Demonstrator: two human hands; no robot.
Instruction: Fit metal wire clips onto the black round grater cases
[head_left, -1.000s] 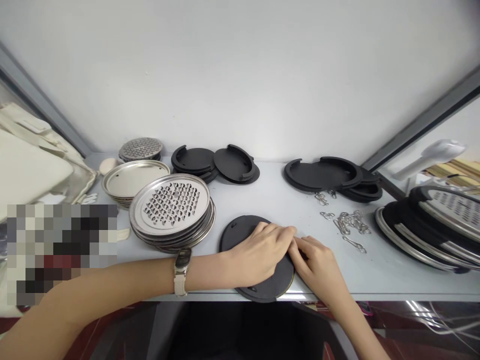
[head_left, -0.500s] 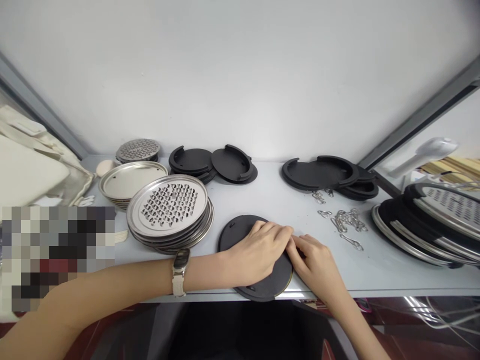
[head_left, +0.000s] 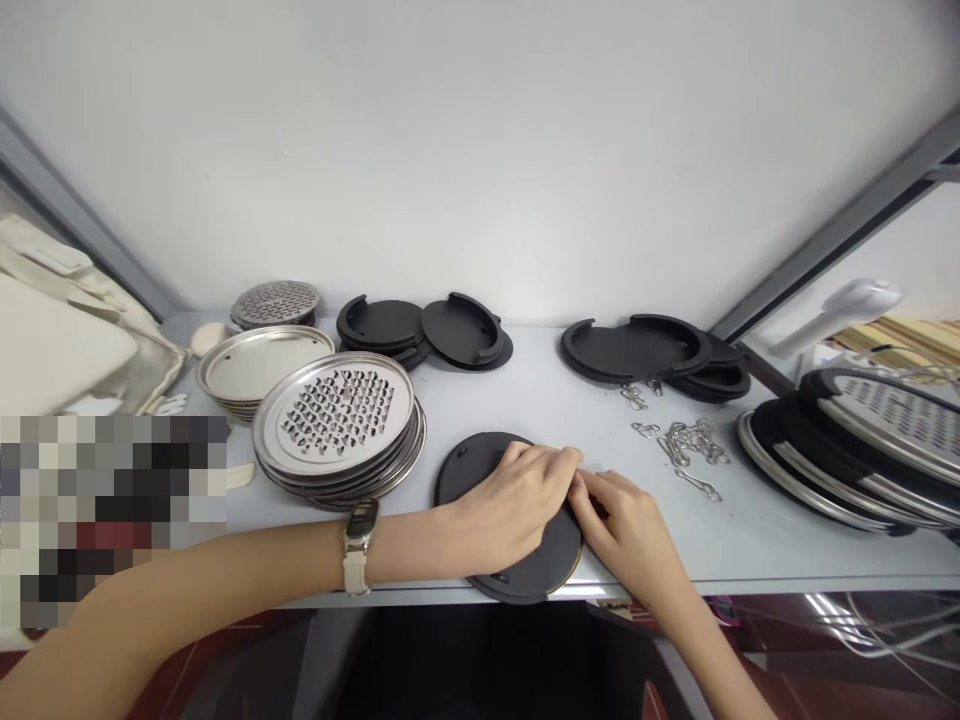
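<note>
A round black disc (head_left: 472,480) lies flat at the table's front edge. Across it rests my left hand (head_left: 517,505), with a watch on the wrist and its fingers curled down at the disc's right side. My right hand (head_left: 619,520) meets the left fingertips there, thumb and fingers pinched at the disc's rim. What lies between the fingertips is hidden. Left of the disc stands a stack of metal grater plates (head_left: 337,415), teeth up on the top one. Small wire clips (head_left: 694,440) are scattered to the right of my hands.
Black round holders (head_left: 465,330) sit at the back centre, more holders (head_left: 637,348) at the back right. Smooth metal plates (head_left: 266,365) are stacked at the left. Assembled black-and-metal pieces (head_left: 862,450) pile up at the right edge. A grey frame post flanks each side.
The view has shifted very slightly. Both hands stay in nearly the same place at the disc's right rim.
</note>
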